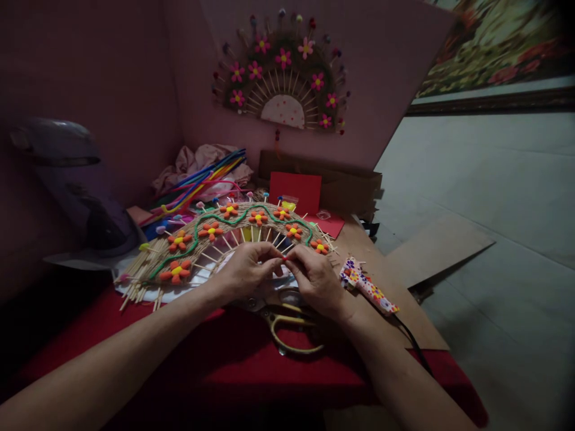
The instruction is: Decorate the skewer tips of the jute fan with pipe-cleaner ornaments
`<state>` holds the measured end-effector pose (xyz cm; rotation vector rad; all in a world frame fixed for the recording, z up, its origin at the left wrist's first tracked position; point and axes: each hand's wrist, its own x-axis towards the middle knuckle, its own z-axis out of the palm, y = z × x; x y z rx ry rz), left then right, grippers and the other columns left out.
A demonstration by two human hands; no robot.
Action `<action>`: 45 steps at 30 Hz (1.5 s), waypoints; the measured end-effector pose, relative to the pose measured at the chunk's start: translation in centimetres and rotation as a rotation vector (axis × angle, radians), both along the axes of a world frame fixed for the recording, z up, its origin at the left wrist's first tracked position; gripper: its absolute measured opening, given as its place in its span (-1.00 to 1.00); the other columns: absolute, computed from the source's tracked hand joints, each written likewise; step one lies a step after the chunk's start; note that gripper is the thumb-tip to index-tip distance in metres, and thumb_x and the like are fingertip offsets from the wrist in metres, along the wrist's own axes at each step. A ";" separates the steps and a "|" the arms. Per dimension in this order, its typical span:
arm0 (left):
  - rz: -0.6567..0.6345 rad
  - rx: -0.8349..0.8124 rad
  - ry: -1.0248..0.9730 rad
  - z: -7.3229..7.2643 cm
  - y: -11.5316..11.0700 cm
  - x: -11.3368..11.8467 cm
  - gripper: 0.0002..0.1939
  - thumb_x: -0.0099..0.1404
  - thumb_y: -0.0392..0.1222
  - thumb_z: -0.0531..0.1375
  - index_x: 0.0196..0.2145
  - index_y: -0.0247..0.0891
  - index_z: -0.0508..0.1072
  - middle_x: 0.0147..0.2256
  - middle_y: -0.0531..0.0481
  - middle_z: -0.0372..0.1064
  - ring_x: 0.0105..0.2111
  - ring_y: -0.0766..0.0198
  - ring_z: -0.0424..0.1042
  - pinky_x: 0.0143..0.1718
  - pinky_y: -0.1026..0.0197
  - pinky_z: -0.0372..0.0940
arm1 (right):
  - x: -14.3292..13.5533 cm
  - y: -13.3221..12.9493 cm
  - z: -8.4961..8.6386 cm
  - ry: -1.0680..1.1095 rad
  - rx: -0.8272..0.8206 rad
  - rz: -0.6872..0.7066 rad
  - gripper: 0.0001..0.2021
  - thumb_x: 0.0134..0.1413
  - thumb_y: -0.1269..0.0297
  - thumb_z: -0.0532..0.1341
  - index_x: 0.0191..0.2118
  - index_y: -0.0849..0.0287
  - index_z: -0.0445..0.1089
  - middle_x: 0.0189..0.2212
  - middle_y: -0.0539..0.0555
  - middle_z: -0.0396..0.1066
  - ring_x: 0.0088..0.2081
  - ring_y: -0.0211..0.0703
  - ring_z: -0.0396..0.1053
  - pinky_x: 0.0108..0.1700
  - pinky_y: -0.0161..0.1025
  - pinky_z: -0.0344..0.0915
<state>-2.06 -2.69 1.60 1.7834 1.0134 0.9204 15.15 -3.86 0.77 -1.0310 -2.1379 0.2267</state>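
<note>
My left hand (249,267) and my right hand (314,278) meet at their fingertips above the near edge of a fan-shaped craft (231,220). Both are closed in a pinch around a tiny red piece (284,258) that shows between them. The craft lies on the table, made of sticks and twine, with orange flowers (178,240), a wavy green strip (196,236) and small coloured balls on its outer stick ends. Scissors (291,335) with yellowish handles lie just below my hands, their blades partly hidden.
A flower-patterned glue gun (368,287) with a black cord rests on cardboard (404,320) at the right. Coloured pipe cleaners (197,179) and red paper (295,190) sit behind the craft. A similar fan with pink flowers (283,58) hangs above. Red cloth (215,365) covers the table.
</note>
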 end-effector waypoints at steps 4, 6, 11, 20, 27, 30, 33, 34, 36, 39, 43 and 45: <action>-0.020 -0.073 -0.143 0.0 -0.2 0.2 -0.80 0.13 -0.13 0.17 -0.38 -0.35 0.41 -0.50 0.01 0.42 -0.65 0.41 0.34 -0.65 0.36 0.26 | -0.1 0.0 0.2 0.085 -0.082 0.042 -0.88 0.17 0.37 0.05 -0.38 0.17 0.27 -0.45 0.02 0.29 -0.38 -0.23 0.26 -0.31 -0.30 0.14; -0.006 -0.094 -0.239 0.2 -0.5 0.4 -0.80 0.10 -0.13 0.20 -0.42 -0.36 0.40 -0.51 0.01 0.41 -0.66 0.41 0.34 -0.64 0.35 0.28 | -0.1 0.1 0.3 0.160 -0.180 0.084 -0.84 0.20 0.31 0.03 -0.39 0.17 0.27 -0.46 0.00 0.29 -0.40 -0.25 0.26 -0.33 -0.31 0.16; 0.011 -0.143 -0.350 0.5 -0.7 0.6 -0.80 0.06 -0.14 0.24 -0.43 -0.37 0.40 -0.55 0.01 0.41 -0.67 0.40 0.33 -0.64 0.32 0.31 | -0.2 0.1 0.5 0.268 -0.283 0.149 -0.80 0.20 0.23 0.03 -0.40 0.17 0.27 -0.48 -0.03 0.27 -0.43 -0.28 0.22 -0.36 -0.33 0.16; 0.108 -0.120 -0.329 0.1 -1.1 1.3 -0.85 0.05 -0.19 0.20 -0.45 -0.36 0.38 -0.61 0.09 0.34 -0.73 0.43 0.27 -0.70 0.36 0.20 | -1.3 -0.4 -0.3 0.232 -0.165 0.011 -0.84 0.17 0.32 0.01 -0.42 0.15 0.21 -0.52 -0.02 0.27 -0.45 -0.25 0.24 -0.36 -0.31 0.15; 0.097 0.025 -0.084 0.4 -1.0 0.9 -0.87 0.12 -0.23 0.15 -0.38 -0.34 0.43 -0.50 0.03 0.40 -0.66 0.43 0.33 -0.66 0.40 0.24 | -0.1 0.2 0.4 0.094 -0.160 0.115 -0.83 0.20 0.34 -0.01 -0.38 0.15 0.26 -0.47 -0.01 0.28 -0.42 -0.25 0.24 -0.34 -0.32 0.14; 0.082 -0.008 -0.144 0.6 -0.8 0.7 -0.87 0.12 -0.22 0.16 -0.40 -0.34 0.41 -0.52 0.05 0.39 -0.68 0.43 0.33 -0.67 0.39 0.25 | 0.1 0.2 0.7 0.100 -0.156 0.114 -0.81 0.22 0.32 -0.01 -0.35 0.16 0.29 -0.46 -0.01 0.29 -0.40 -0.25 0.25 -0.31 -0.31 0.15; 0.103 -0.134 -0.252 0.9 -0.8 0.9 -0.88 0.10 -0.21 0.18 -0.46 -0.35 0.38 -0.57 0.07 0.37 -0.69 0.42 0.32 -0.69 0.37 0.27 | 0.1 0.1 0.8 0.136 -0.116 0.067 -0.82 0.22 0.31 0.00 -0.33 0.16 0.32 -0.44 0.01 0.32 -0.37 -0.24 0.28 -0.29 -0.31 0.16; 0.106 -0.175 -0.276 1.0 -0.8 0.9 -0.87 0.09 -0.21 0.19 -0.47 -0.35 0.37 -0.58 0.07 0.37 -0.70 0.43 0.31 -0.69 0.37 0.27 | 0.0 0.0 0.8 0.146 -0.098 0.046 -0.82 0.21 0.31 0.01 -0.33 0.16 0.33 -0.43 0.02 0.32 -0.36 -0.23 0.28 -0.29 -0.31 0.16; 0.101 -0.223 -0.315 1.0 -0.8 1.1 -0.86 0.08 -0.20 0.20 -0.47 -0.35 0.36 -0.59 0.07 0.37 -0.71 0.44 0.29 -0.69 0.36 0.28 | -0.1 0.0 0.6 0.164 -0.067 0.003 -0.84 0.19 0.30 0.04 -0.35 0.16 0.33 -0.44 0.02 0.34 -0.37 -0.23 0.28 -0.30 -0.30 0.16; 0.114 -0.200 -0.356 0.6 -0.8 1.1 -0.86 0.07 -0.21 0.20 -0.47 -0.35 0.36 -0.59 0.08 0.36 -0.71 0.44 0.28 -0.69 0.35 0.29 | -0.2 -0.1 0.4 0.171 -0.044 -0.044 -0.85 0.16 0.31 0.08 -0.40 0.16 0.33 -0.49 0.00 0.32 -0.42 -0.24 0.27 -0.35 -0.31 0.16; 0.137 -0.141 -0.362 0.0 -0.8 1.3 -0.86 0.09 -0.21 0.20 -0.43 -0.36 0.37 -0.56 0.08 0.34 -0.66 0.42 0.31 -0.69 0.36 0.29 | -0.3 -0.2 0.1 0.129 -0.001 -0.038 -0.86 0.13 0.37 0.08 -0.42 0.16 0.32 -0.51 0.00 0.29 -0.43 -0.24 0.25 -0.36 -0.31 0.14; 0.127 -0.175 -0.397 -0.1 -0.8 1.3 -0.86 0.10 -0.21 0.19 -0.43 -0.36 0.36 -0.56 0.07 0.34 -0.67 0.43 0.29 -0.69 0.36 0.29 | -0.4 -0.2 0.0 0.089 0.029 -0.020 -0.86 0.13 0.40 0.06 -0.40 0.16 0.32 -0.49 0.01 0.29 -0.41 -0.23 0.26 -0.33 -0.30 0.15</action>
